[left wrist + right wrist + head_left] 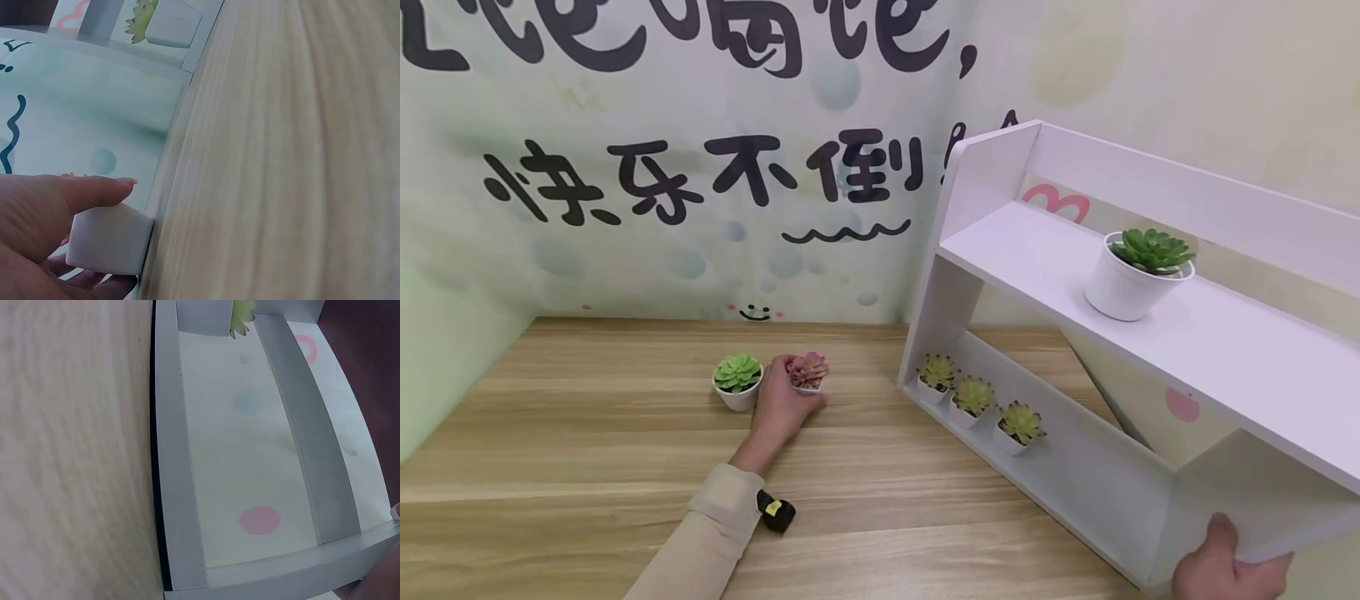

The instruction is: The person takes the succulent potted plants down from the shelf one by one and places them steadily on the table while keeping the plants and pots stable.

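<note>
My left hand [781,408] holds a small pink succulent [808,370] in a white pot on the wooden table. In the left wrist view, the thumb lies along one side of that white pot [107,242] and the fingers go round the other. Just left of the hand stands a light green succulent [737,377] in a round white pot. At the lower right my right hand [1221,565] grips the near side panel of a white two-tier shelf [1093,479], thumb on the inner face. Most of its fingers are hidden behind the panel.
Three yellow-green succulents [973,397] in white pots line the shelf's lower tier. A dark green succulent [1150,252] in a larger white pot stands on the upper tier. The shelf sits at an angle on the wooden table [587,467], before a printed wall hanging [715,275].
</note>
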Demonstrator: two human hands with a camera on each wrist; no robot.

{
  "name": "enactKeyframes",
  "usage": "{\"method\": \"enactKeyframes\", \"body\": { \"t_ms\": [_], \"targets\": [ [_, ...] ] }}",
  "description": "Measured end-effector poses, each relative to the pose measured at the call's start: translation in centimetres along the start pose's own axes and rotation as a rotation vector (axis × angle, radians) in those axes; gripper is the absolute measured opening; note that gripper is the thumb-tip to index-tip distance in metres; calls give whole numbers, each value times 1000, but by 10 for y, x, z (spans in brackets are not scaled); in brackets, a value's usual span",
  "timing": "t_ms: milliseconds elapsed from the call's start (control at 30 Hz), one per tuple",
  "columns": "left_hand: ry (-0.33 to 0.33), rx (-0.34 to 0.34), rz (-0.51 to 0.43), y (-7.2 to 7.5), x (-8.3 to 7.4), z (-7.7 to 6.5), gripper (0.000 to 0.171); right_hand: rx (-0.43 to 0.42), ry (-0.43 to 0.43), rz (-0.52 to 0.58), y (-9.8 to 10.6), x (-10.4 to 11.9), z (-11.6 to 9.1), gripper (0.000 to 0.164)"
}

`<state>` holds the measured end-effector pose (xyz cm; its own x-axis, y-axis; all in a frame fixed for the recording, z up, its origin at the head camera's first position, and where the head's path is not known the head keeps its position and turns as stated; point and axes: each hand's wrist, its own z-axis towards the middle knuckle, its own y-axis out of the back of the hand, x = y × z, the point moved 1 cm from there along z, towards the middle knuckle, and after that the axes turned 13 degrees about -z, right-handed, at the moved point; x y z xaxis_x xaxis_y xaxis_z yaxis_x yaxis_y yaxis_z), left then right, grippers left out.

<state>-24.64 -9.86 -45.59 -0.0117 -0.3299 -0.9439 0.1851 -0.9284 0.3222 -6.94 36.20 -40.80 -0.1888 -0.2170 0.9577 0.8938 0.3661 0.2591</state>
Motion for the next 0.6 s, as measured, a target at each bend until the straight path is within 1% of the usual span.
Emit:
{"method": "enactKeyframes", "body": {
  "t_ms": [133,200,267,367,467,600],
  "targets": [
    [5,2,7,0,0,0,84,-8,0,21,0,0,-1,42],
    [5,7,4,1,-1,-2,85,-8,-4,3,1,-1,-1,42],
    [7,11,4,1,-2,-3,90,-13,-6,-9,1,-1,-1,42],
    [6,15,-4,2,-5,-6,101,-22,-12,-38,1,-1,-3,42],
    [-24,11,-9,3,-10,-9,108,-30,-6,-51,0,0,-4,42],
    [-74,1,-16,2,-18,-10,102,-30,5,-90,0,2,-3,41]
  ]
}}
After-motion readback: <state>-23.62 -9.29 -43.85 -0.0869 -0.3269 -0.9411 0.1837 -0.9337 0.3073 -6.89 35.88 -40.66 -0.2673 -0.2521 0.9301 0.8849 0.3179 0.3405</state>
